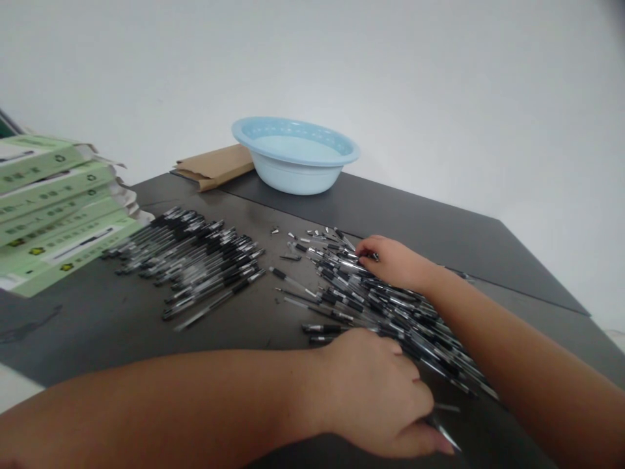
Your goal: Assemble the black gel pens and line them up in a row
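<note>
A loose pile of clear-barrelled gel pens with black grips (pixel 390 309) spreads across the dark table between my hands. My left hand (pixel 381 391) is at the near side of the pile, its fingers curled and closed; the slim tip of a gel pen (pixel 446 435) sticks out beside the thumb. On the far side, my right hand (pixel 396 262) bends its fingers down onto the pile, pinching around a dark pen part, mostly hidden. To the left lies a second group of gel pens (pixel 200 267), set roughly parallel in a slanting row.
Green and white pen boxes (pixel 63 208) are stacked at the left. At the back, a light blue basin (pixel 297 169) stands beside a flat brown cardboard box (pixel 215 166). Small pen parts (pixel 290 256) lie scattered between the two groups. A white wall (pixel 439 98) rises behind the table.
</note>
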A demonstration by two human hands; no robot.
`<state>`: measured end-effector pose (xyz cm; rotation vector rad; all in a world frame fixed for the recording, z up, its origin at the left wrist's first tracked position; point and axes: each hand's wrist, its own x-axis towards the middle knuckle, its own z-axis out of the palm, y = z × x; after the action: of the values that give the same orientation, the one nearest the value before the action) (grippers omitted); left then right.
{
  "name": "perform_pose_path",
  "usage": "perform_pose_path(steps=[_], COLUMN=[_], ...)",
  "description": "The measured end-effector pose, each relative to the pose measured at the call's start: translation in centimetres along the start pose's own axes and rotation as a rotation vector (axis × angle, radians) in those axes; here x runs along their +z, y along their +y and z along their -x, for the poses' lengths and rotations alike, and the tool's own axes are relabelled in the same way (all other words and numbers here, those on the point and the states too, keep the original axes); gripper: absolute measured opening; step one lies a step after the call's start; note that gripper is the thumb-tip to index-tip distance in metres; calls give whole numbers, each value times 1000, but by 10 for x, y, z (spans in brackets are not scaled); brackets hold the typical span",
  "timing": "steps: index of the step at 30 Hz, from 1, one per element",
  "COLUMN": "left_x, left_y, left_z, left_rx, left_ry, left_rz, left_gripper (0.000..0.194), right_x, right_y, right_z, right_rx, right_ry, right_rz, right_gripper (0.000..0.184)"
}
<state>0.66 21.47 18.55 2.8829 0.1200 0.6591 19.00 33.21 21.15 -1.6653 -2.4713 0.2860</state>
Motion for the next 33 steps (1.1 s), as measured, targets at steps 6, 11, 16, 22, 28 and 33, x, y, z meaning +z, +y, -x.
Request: perform_pose_path(steps=[6,11,16,22,28,33], left_x=[1,2,3,0,-2,2], left_y=[-1,-1,-3,-2,0,-1], left_z=[2,2,3,1,1,2], left_rx=[-6,24,14,7,-2,5], left_ry=[28,35,45,15,-16,30], left_rz=[-14,-7,-33,-29,-25,-29], left_gripper=[51,50,50,51,50,51], right_x=[-12,-9,-1,-2,0,-4], right_y=[-3,0,1,-6,-10,-9], right_z=[21,31,19,7,6,36], right_rx=[97,54,-11,-34,60,146], right_ry=[82,80,32,-56,-14,108], right_rz=[4,-9,-1,38,43,-10], right_gripper=[19,23,31,25,19,37])
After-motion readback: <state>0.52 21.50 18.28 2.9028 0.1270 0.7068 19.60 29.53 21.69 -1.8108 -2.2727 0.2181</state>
